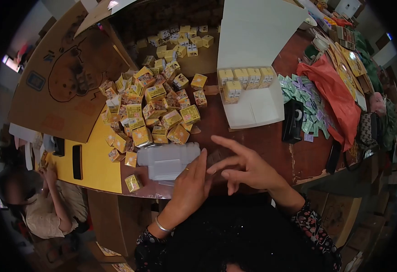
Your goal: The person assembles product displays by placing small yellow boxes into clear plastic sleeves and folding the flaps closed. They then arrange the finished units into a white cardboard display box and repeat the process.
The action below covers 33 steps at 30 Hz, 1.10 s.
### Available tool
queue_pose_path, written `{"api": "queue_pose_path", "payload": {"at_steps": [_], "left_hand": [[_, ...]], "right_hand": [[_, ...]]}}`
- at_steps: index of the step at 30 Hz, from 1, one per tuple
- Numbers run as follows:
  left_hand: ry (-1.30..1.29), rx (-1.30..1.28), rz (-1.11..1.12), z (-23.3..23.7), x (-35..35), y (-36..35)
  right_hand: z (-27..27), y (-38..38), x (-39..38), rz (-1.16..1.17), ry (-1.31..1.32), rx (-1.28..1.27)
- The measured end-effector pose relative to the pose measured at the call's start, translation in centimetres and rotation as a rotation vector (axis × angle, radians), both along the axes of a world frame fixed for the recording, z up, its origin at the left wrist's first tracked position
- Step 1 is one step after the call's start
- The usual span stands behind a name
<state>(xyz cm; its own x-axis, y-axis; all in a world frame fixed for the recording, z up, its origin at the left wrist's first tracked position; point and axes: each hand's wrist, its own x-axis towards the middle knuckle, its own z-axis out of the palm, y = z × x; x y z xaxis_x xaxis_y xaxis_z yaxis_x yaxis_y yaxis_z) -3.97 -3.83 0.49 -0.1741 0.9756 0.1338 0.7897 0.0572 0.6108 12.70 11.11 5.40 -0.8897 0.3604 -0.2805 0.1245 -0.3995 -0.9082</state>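
Note:
My left hand (190, 189), with a ring and a bracelet, lies at the right edge of a stack of clear plastic trays (169, 161), its fingers stretched and together. Just right of it is my right hand (248, 167), fingers spread, with nothing seen in its grasp. A faint clear piece (214, 158) shows between the hands; whether either hand touches it is unclear. A pile of small yellow boxes (155, 102) lies beyond the trays, and one yellow box (133, 182) sits at the table's front edge.
An open white box (262, 106) holds several small yellow packs. Farther right are green and purple sachets (309, 104), a black tape dispenser (292, 121) and a red bag (332, 95). Cardboard boxes stand behind. A phone (77, 162) lies left, near a seated person (49, 199).

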Motion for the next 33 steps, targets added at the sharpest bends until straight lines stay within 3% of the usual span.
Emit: {"api": "queue_pose_path", "payload": {"at_steps": [1, 4, 7, 9, 13, 16, 19, 22, 25, 28, 31, 33], "left_hand": [[-0.047, 0.065, -0.02, -0.2, -0.2, 0.0], [-0.549, 0.009, -0.043, 0.4, -1.4, -0.3], [-0.93, -0.081, 0.034, 0.7, -0.9, -0.1], [-0.923, -0.003, 0.082, 1.4, 0.0, 0.7], [-0.766, 0.137, 0.03, 1.4, 1.3, 1.5], [-0.576, 0.178, -0.005, 1.7, 1.0, 2.0], [-0.768, 0.1, 0.012, 1.1, 0.7, 1.8], [-1.134, 0.079, -0.086, 1.0, 0.6, 1.5], [-1.221, 0.045, -0.085, 1.4, 0.5, 1.1], [-1.29, 0.033, -0.032, 0.3, 0.5, 0.8], [-1.144, 0.095, -0.058, -1.1, 0.0, 0.8], [-1.117, 0.144, -0.061, -0.7, -0.1, 1.0]], "right_hand": [[0.6, 0.1, 0.4, -0.08, 0.014, 0.062], [-0.5, 2.4, 2.6, -0.497, 0.157, 0.467], [-2.4, 2.2, 2.5, -0.451, 0.171, 0.522], [-1.8, 0.4, 1.6, -0.388, 0.107, 0.442], [-2.6, -1.4, -0.1, -0.32, 0.118, 0.73], [-3.0, -1.5, -0.6, -0.277, 0.146, 0.544], [-3.3, -1.1, -0.6, -0.267, 0.2, 0.378], [-4.4, -0.6, -0.6, -0.224, 0.335, 0.368], [-4.6, -0.2, -0.4, -0.151, 0.364, 0.308], [-5.2, 0.1, -0.3, -0.146, 0.315, 0.615], [-4.9, 0.5, 0.0, -0.141, 0.219, 0.893], [-5.2, 0.3, 0.2, -0.126, 0.22, 0.842]]}}
